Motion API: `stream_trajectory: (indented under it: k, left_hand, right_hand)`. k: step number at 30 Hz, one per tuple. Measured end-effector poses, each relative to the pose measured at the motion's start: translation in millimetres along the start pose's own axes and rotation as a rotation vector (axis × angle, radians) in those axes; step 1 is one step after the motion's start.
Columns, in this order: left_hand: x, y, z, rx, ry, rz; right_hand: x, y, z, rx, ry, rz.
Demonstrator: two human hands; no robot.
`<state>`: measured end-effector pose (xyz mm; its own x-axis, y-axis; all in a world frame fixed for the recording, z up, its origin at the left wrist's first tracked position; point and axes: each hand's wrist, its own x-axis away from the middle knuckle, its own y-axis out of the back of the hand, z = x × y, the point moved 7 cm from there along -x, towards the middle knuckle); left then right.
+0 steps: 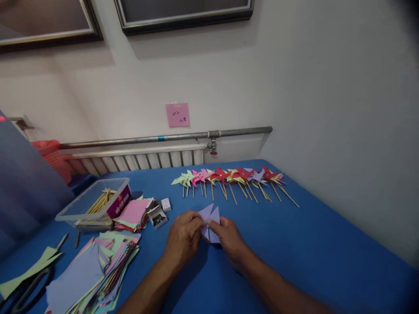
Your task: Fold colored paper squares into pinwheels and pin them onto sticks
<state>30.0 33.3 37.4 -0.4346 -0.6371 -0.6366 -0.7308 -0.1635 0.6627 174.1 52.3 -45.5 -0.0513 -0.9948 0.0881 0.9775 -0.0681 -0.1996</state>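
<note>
nearest to the camera, two bare forearms reach in from the bottom edge over the blue table [310, 253]. at the near left lies a loose heap of cut paper squares [94, 270] in lilac, pink, green and yellow, with a pale green strip [29, 272] and dark scissors [28, 288] just left of it, partly blurred.

a little farther in, at the middle of the table, the left hand [183, 240] and the right hand [229, 237] meet on a lilac paper piece [209, 220]. both hands are closed in a pinch on it: the left hand's fingertips curl over its left side, the right hand's thumb and forefinger nip its centre. the paper rests on the table between the hands, its pointed flaps standing up on the far side.

left of the hands sits a small open box of pins [157, 216], with a tiny white box [166, 204] just beyond it. beside these lies a stack of pink and green sheets [134, 213], touching a clear plastic tub [94, 203] that holds thin wooden sticks [101, 200].

farther off, a row of finished paper pinwheels [229, 176] on sticks runs across the far side of the table, green at the left, then pink, red, yellow and lilac.

behind the table stand a white radiator [137, 161] and a grey pipe [163, 138] with a valve [213, 146]. a pink note [177, 114] is stuck on the wall above, under two dark picture frames [183, 19].
</note>
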Motion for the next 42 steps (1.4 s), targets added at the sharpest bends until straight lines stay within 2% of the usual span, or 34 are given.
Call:
stream_trajectory:
  k: [8,14,16,19,22,24,30,37,42]
  left_hand:
    - [1,-0.7,2,-0.080,-0.026,-0.001]
    - [-2,1.4,7,0.241,0.143,0.034]
    - [-4,6.5,11,0.342,0.234,-0.005]
    - [-3,10.4,27,0.414,0.496,-0.062]
    - [4,-0.4,43,0.515,0.758,0.001]
    - [7,-10.5,47,0.601,0.839,0.064]
    - [11,-21.1,48,0.676,0.906,0.114]
    - [12,-25.0,50,0.784,0.917,0.065]
    - [18,-32.6,56,0.811,0.938,0.089]
  right_hand:
    - [4,-4,6,-0.037,-0.041,0.051]
    - [1,1,7,0.033,-0.006,0.001]
    - [-1,3,7,0.049,0.008,-0.017]
    - [-2,7,6,0.077,0.026,-0.050]
    - [-4,9,5,0.111,0.033,-0.069]
    - [-5,9,4,0.118,0.030,-0.066]
    - [-5,5,3,0.134,0.034,-0.034]
    - [-4,5,5,0.171,0.037,-0.047]
    - [-4,4,7,0.172,0.043,-0.036]
